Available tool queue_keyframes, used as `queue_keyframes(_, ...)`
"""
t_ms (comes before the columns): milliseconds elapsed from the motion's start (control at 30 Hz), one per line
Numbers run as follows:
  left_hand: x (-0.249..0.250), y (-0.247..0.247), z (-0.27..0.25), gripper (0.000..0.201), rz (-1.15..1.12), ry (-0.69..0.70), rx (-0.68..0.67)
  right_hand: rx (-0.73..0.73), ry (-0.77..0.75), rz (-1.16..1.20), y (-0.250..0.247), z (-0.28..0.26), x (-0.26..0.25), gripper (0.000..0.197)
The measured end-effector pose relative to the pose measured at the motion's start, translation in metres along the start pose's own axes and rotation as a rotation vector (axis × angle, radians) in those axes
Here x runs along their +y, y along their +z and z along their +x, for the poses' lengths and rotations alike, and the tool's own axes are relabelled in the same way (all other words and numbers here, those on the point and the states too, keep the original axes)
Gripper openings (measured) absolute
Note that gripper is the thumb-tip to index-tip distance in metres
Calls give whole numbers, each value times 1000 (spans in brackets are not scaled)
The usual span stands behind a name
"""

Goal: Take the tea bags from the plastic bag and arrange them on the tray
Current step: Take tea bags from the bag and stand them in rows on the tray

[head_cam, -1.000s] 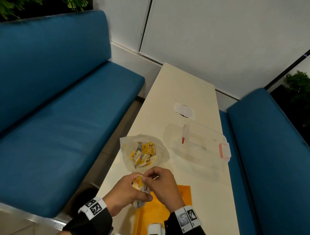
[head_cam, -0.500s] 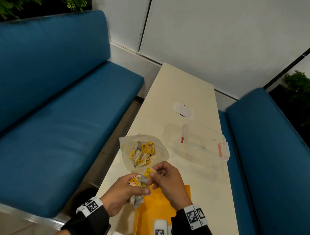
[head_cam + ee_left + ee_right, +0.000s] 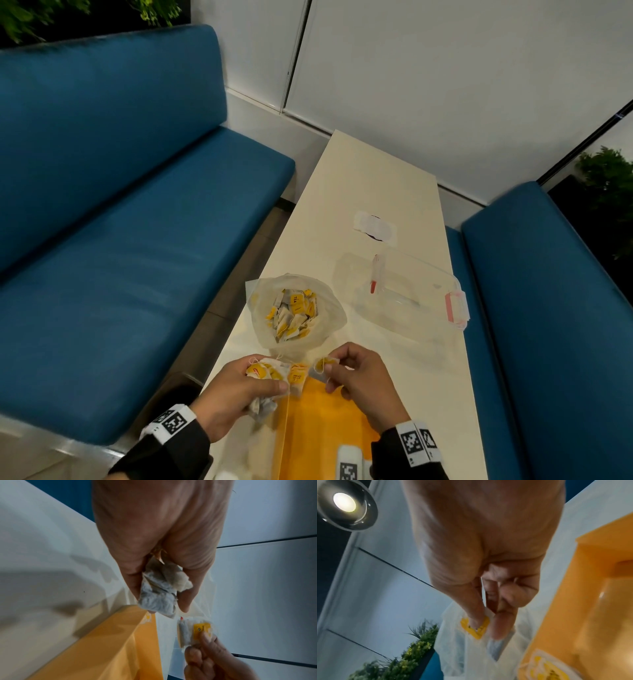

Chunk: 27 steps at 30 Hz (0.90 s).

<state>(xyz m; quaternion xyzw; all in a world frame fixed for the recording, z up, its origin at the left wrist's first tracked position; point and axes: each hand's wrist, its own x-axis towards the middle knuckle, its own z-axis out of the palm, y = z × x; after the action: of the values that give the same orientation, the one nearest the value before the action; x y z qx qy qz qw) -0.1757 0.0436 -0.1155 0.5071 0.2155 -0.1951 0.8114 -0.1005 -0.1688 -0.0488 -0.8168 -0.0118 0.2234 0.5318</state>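
Observation:
My left hand (image 3: 239, 387) grips a bunch of tea bags (image 3: 269, 371) with yellow tags just above the left edge of the orange tray (image 3: 318, 431); the bunch (image 3: 159, 588) shows crumpled between thumb and fingers. My right hand (image 3: 356, 380) pinches a single tea bag (image 3: 323, 366) by thumb and forefinger over the tray's far end; the same tea bag (image 3: 476, 627) shows with its yellow tag. One tea bag (image 3: 297, 378) hangs between the hands. The clear plastic bag (image 3: 294, 311) lies open just beyond, with several tea bags inside.
A clear plastic box (image 3: 411, 291) with pink latches lies on the cream table (image 3: 359, 178) to the right of the bag. A white paper piece (image 3: 375, 228) lies farther back. Blue benches (image 3: 120, 240) flank the table on both sides.
My hands have drawn apart: the right hand has pulled one tea bag out of the bunch to the right, while the left hand keeps the rest.

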Motion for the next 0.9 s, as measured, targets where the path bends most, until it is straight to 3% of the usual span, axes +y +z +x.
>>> queue_keyframes(233, -16, -6, 7, 52, 43, -8, 124, -91, 181, 25, 19, 4, 50, 10)
queue_keyframes(500, -26, 4, 9, 44, 139, 1, 205, -82, 308, -21, 44, 13, 72, 15)
queue_keyframes(733, -34, 6, 12, 59, 249, 13, 224, 15, 345, 18, 56, 17, 75, 16)
queue_keyframes(900, -35, 5, 14, 60, 277, 20, 242, 120, 328, 2, 63, 22, 77, 12)
